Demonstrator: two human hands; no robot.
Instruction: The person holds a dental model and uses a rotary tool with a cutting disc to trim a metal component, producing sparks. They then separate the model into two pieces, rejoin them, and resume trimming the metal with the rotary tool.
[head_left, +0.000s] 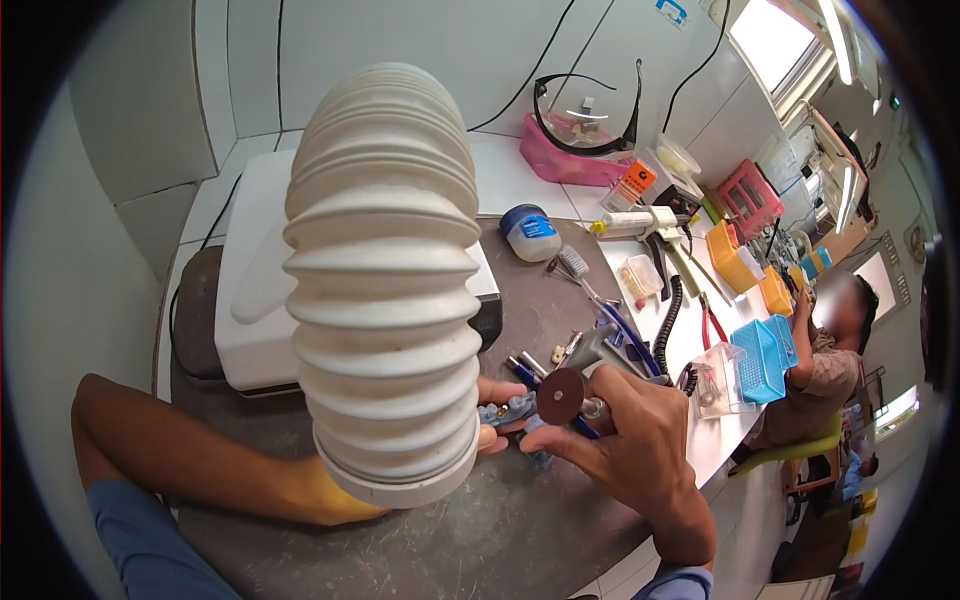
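Observation:
A blue-grey dental model (508,411) is pinched between the fingertips of my left hand (490,414); the rest of that hand is hidden behind the white ribbed hose (385,270). My right hand (632,432) is wrapped round a rotary handpiece (596,408) with a round reddish-brown disc (561,396) at its tip. The disc stands close to the right end of the model; whether they touch is not clear. My right thumb reaches towards the model just below the disc.
Behind the hands lie pens, a brush (573,262) and a blue-lidded jar (531,234). Safety glasses rest on a pink basket (575,160). Blue baskets (757,362) and red-handled pliers (713,318) are at the right. Another person (828,370) sits farther right.

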